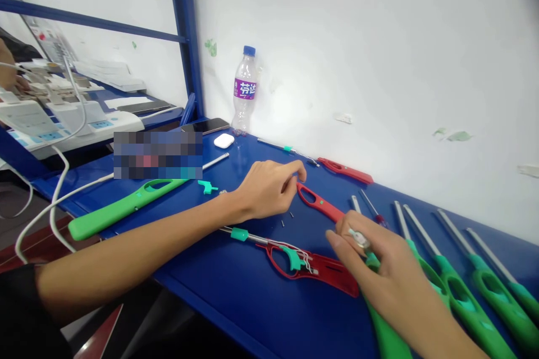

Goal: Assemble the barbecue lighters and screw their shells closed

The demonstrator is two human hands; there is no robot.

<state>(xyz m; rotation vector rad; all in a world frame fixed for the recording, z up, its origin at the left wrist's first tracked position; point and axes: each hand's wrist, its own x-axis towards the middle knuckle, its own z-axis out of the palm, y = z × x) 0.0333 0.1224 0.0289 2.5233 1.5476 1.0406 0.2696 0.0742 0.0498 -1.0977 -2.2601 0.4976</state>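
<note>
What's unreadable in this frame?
All head view:
- Small part in right hand: blurred, partly finger-covered.
- Left hand: curled fingers hide any grip.
- Pixelated patch: contents masked.
- Rightmost green handles: cut by frame edge.
- Two pieces: too tiny to identify.

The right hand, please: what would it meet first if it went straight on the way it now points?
The right hand would probably meet the red handle piece first, with the left hand beyond, though depth is unclear.

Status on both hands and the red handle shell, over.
Left hand at red handle shell, grip unclear. Right hand holding small pale part. Loose pins, wired lighter half nearby.
</note>
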